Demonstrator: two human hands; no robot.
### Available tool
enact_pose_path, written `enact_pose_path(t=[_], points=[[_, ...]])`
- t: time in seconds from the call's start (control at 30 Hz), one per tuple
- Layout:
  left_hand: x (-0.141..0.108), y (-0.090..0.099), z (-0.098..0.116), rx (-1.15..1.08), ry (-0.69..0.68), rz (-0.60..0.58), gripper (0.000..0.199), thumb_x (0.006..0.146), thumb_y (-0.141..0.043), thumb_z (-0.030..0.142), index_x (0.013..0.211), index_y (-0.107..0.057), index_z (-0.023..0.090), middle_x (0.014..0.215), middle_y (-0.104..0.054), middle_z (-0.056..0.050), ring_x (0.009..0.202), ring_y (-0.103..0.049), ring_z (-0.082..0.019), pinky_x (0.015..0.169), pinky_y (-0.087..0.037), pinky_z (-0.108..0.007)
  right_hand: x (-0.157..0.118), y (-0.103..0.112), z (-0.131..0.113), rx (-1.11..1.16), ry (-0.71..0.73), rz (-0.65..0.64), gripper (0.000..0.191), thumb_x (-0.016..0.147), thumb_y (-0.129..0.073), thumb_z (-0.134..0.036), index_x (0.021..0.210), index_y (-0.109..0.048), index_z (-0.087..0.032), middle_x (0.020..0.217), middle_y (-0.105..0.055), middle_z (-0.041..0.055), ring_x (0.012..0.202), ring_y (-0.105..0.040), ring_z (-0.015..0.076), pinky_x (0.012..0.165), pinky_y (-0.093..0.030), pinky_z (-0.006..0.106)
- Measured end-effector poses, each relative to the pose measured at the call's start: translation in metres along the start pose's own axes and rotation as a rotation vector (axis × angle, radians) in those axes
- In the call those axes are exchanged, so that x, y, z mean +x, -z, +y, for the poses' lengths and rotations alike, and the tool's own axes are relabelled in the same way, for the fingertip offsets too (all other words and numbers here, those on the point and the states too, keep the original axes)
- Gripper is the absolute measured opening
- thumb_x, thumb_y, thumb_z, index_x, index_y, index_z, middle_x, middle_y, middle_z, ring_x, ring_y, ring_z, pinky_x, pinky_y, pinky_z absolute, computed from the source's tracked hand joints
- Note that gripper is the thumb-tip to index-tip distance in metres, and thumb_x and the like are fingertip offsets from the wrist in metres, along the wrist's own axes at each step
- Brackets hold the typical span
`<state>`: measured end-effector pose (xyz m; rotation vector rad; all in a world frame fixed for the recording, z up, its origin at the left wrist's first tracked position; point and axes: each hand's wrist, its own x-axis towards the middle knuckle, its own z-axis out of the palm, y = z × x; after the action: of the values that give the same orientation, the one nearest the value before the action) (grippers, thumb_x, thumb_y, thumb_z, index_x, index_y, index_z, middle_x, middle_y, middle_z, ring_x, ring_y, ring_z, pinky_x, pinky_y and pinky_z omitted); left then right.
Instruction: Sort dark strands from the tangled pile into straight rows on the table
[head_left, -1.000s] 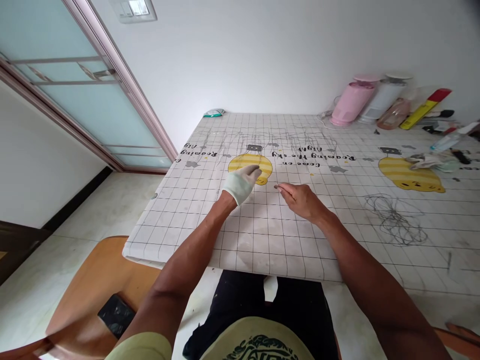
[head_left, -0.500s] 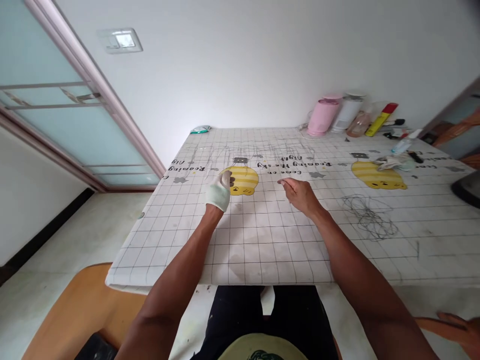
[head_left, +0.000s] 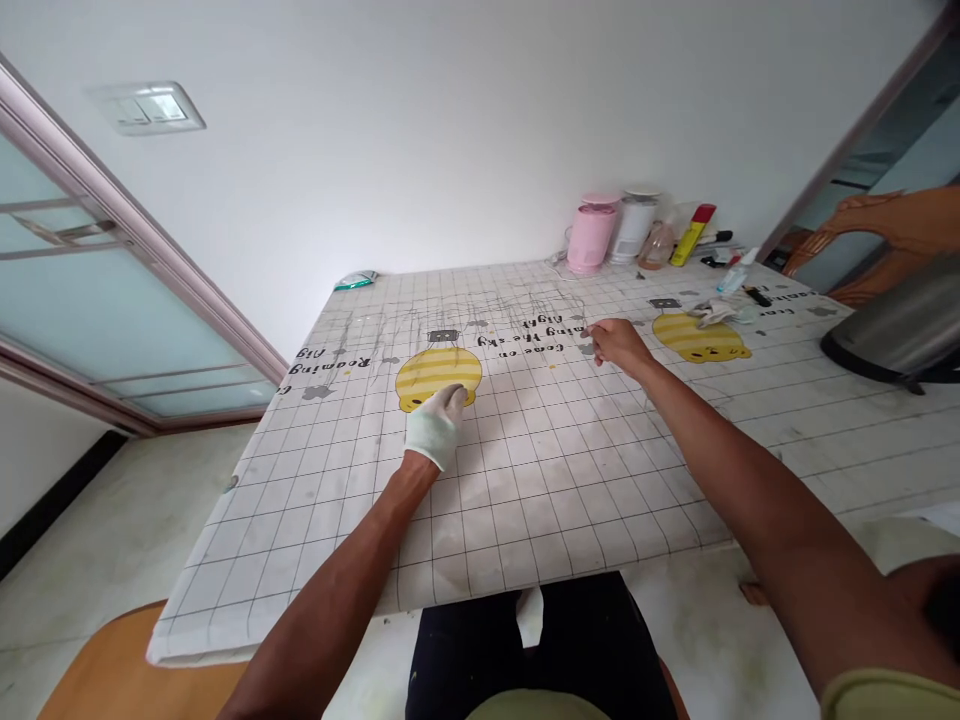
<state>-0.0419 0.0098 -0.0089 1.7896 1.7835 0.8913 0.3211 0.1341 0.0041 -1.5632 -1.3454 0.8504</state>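
My left hand (head_left: 436, 424), in a white knit glove with a pale green cuff, is over the lower edge of a yellow striped balloon print (head_left: 439, 372) on the tablecloth (head_left: 517, 500). Its fingers are curled together, and whatever may be between them is too small to make out. My right hand (head_left: 616, 345) is bare and hovers near the printed lettering. Thumb and fingertips are pinched; I cannot tell what they hold. Thin dark lines (head_left: 517, 300), like strands or scribbles, run across the cloth's far part. My right forearm largely covers the dark tangle.
Along the wall stand a pink cylinder (head_left: 592, 238), a white cylinder (head_left: 635, 228), a bottle (head_left: 657, 246) and a yellow can with a red cap (head_left: 691, 236). A crumpled whitish glove (head_left: 724, 311), a small spray bottle (head_left: 738, 272) and a metal kettle (head_left: 900, 325) are to the right. A green packet (head_left: 355, 281) lies far left.
The view has swung to the right, bringing the kettle into sight. My right hand has moved right, away from my left, which is now lower on the balloon print. Both stay closed.
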Motion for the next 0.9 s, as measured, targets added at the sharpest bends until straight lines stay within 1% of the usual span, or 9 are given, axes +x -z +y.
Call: enact_pose_path(t=[0.1, 0.17, 0.3, 0.47, 0.57, 0.63, 0.73, 0.83, 0.9], points=[[0.001, 0.001, -0.002, -0.013, 0.033, -0.007, 0.038, 0.106, -0.046, 0.042, 0.122, -0.078, 0.027, 0.125, -0.081, -0.005, 0.12, -0.073, -0.025, 0.105, -0.052, -0.032, 0.023, -0.005, -0.005, 0.025, -0.034, 0.001, 0.019, 0.099, -0.071, -0.025, 0.085, -0.07, -0.013, 0.049, -0.048, -0.0029, 0.041, -0.038, 0.0099, 0.046, -0.049, 0.028], [0.002, 0.001, -0.003, -0.007, 0.047, -0.008, 0.038, 0.106, -0.047, 0.041, 0.122, -0.078, 0.027, 0.127, -0.081, -0.005, 0.123, -0.072, -0.026, 0.108, -0.051, -0.033, 0.036, -0.009, -0.009, 0.026, -0.061, -0.009, 0.019, 0.1, -0.07, -0.022, 0.083, -0.069, -0.013, 0.048, -0.046, -0.0037, 0.041, -0.036, 0.0094, 0.046, -0.049, 0.028], [0.004, 0.001, -0.005, 0.003, 0.049, -0.014, 0.038, 0.105, -0.047, 0.041, 0.123, -0.078, 0.027, 0.13, -0.08, -0.005, 0.125, -0.072, -0.028, 0.112, -0.05, -0.036, 0.058, -0.02, -0.014, -0.013, -0.115, -0.018, 0.018, 0.097, -0.074, -0.017, 0.08, -0.069, -0.013, 0.046, -0.045, -0.0038, 0.041, -0.036, 0.0094, 0.047, -0.048, 0.028], [0.004, 0.001, -0.005, 0.023, 0.09, -0.009, 0.041, 0.104, -0.049, 0.045, 0.126, -0.078, 0.026, 0.126, -0.082, -0.006, 0.124, -0.073, -0.029, 0.112, -0.051, -0.037, 0.082, -0.036, -0.016, -0.142, -0.19, -0.023, 0.014, 0.096, -0.074, -0.014, 0.083, -0.07, -0.01, 0.047, -0.047, -0.0021, 0.043, -0.041, 0.011, 0.047, -0.048, 0.028], [0.004, 0.001, -0.002, 0.043, 0.11, -0.017, 0.043, 0.104, -0.049, 0.046, 0.129, -0.078, 0.027, 0.127, -0.082, -0.005, 0.124, -0.073, -0.029, 0.112, -0.051, -0.037, 0.092, -0.039, -0.014, -0.256, -0.226, -0.029, 0.009, 0.097, -0.074, -0.014, 0.09, -0.072, -0.009, 0.05, -0.052, 0.0001, 0.044, -0.044, 0.0128, 0.047, -0.048, 0.028], [0.003, 0.002, -0.001, 0.043, 0.116, -0.022, 0.044, 0.105, -0.048, 0.046, 0.13, -0.078, 0.027, 0.129, -0.081, -0.004, 0.125, -0.072, -0.028, 0.113, -0.051, -0.037, 0.096, -0.037, -0.013, -0.332, -0.238, -0.043, 0.011, 0.098, -0.075, -0.019, 0.096, -0.072, -0.008, 0.055, -0.058, 0.0031, 0.045, -0.047, 0.014, 0.048, -0.049, 0.029], [0.003, 0.003, 0.002, 0.031, 0.123, -0.022, 0.045, 0.105, -0.048, 0.046, 0.131, -0.078, 0.025, 0.13, -0.081, -0.004, 0.126, -0.071, -0.027, 0.113, -0.05, -0.035, 0.093, -0.032, -0.013, -0.437, -0.233, -0.067, 0.021, 0.102, -0.073, -0.029, 0.102, -0.072, -0.008, 0.064, -0.067, 0.0094, 0.05, -0.056, 0.0177, 0.053, -0.054, 0.031], [0.003, 0.004, 0.001, 0.024, 0.129, -0.004, 0.045, 0.104, -0.049, 0.048, 0.13, -0.078, 0.025, 0.128, -0.081, -0.004, 0.126, -0.071, -0.028, 0.113, -0.05, -0.035, 0.082, -0.024, -0.017, -0.54, -0.219, -0.071, 0.033, 0.107, -0.065, -0.038, 0.102, -0.073, -0.006, 0.069, -0.072, 0.0147, 0.056, -0.065, 0.022, 0.057, -0.057, 0.032], [0.005, 0.005, -0.002, 0.029, 0.117, 0.003, 0.044, 0.104, -0.049, 0.047, 0.129, -0.078, 0.025, 0.127, -0.081, -0.005, 0.126, -0.072, -0.028, 0.114, -0.049, -0.036, 0.071, -0.012, -0.019, -0.611, -0.207, -0.059, 0.038, 0.108, -0.061, -0.04, 0.099, -0.075, -0.006, 0.068, -0.073, 0.0158, 0.057, -0.067, 0.0225, 0.059, -0.058, 0.033]])
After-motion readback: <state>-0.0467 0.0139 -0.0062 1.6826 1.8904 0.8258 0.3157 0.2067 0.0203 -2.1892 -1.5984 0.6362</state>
